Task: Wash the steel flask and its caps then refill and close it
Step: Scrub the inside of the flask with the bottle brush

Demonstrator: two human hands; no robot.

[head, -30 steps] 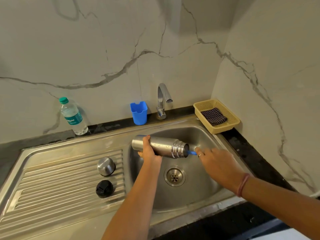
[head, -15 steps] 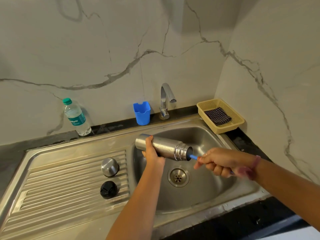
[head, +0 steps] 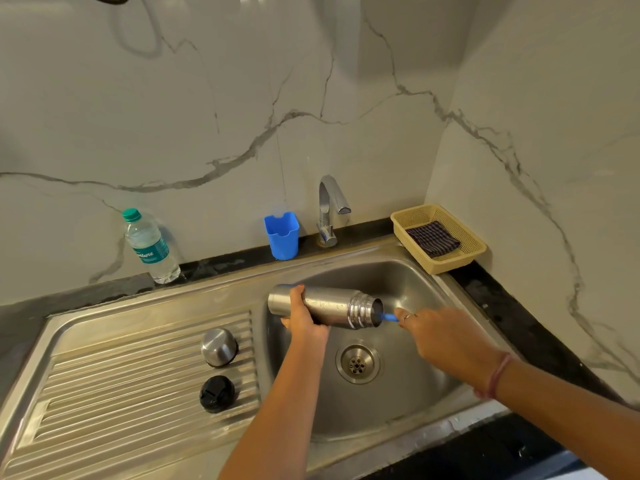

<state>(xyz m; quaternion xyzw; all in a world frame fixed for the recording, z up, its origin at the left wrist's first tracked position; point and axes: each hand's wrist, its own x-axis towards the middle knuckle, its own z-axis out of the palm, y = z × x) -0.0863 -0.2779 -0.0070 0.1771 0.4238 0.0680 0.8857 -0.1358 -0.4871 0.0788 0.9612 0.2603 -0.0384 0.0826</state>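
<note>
The steel flask lies on its side over the sink basin, mouth pointing right. My left hand grips it near its base. My right hand holds the blue handle of a brush whose head is hidden inside the flask's mouth. On the ribbed drainboard sit the steel cap and, in front of it, the black inner cap.
The tap stands behind the basin, not running. A blue plastic holder is left of it, a water bottle farther left. A yellow basket with a dark cloth sits at the back right corner. The drain is below the flask.
My right hand pulled back from the flask's mouth, then pushed the brush in again. The flask stayed level in my left hand.
</note>
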